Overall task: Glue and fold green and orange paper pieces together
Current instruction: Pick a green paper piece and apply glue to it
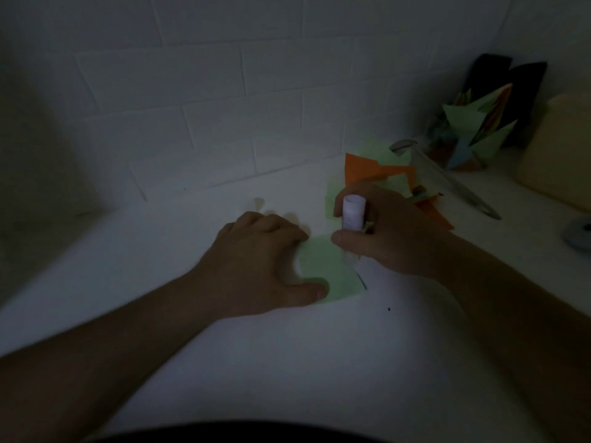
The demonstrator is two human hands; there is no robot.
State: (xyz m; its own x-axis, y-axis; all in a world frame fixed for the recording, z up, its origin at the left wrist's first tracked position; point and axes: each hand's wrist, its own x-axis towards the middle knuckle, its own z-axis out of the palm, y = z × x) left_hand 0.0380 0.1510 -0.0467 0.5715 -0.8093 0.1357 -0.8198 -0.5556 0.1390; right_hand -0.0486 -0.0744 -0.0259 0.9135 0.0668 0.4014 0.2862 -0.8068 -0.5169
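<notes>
Green paper piece (329,270) lies flat on the white table (160,276). The left hand (256,260) presses its left edge with bent fingers and thumb. The right hand (383,231) grips a glue stick (353,215) upright, tip on the paper. Behind the paper sits a pile of orange and green pieces (374,174).
</notes>
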